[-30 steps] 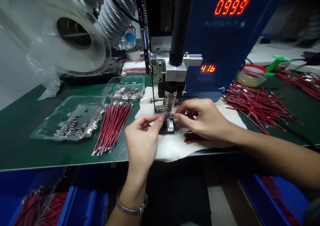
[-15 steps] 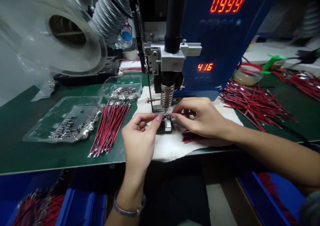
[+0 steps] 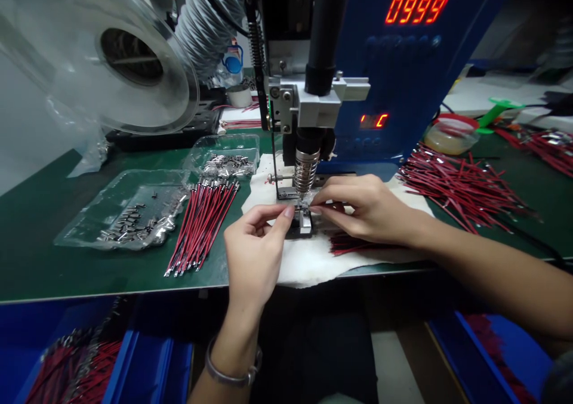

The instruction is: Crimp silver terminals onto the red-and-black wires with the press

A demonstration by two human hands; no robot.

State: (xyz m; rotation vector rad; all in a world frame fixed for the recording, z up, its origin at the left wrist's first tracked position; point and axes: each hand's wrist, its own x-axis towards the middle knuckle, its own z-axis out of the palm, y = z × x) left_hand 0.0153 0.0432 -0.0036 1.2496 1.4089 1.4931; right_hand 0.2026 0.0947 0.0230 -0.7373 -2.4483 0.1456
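My left hand (image 3: 255, 249) pinches thumb and forefinger at the left side of a small fixture block (image 3: 302, 223) under the machine's metal tip (image 3: 305, 174). From the right, my right hand (image 3: 362, 207) pinches at the same spot. Between the two pinches a short red wire (image 3: 302, 207) is barely visible across the fixture. A wrist bangle (image 3: 233, 365) sits on my left arm. A white cloth (image 3: 308, 261) lies under the fixture.
A neat bundle of red-black wires (image 3: 201, 225) lies left of the cloth, beside clear trays of small metal parts (image 3: 129, 219). Loose red wires (image 3: 456, 186) pile at the right. The blue machine (image 3: 403, 64) shows 0999. Blue bins (image 3: 89, 362) hang below the table edge.
The machine's lower red display changed from 416 to a partial reading. Both hands stay pinched at the fixture; only the view shifted slightly.
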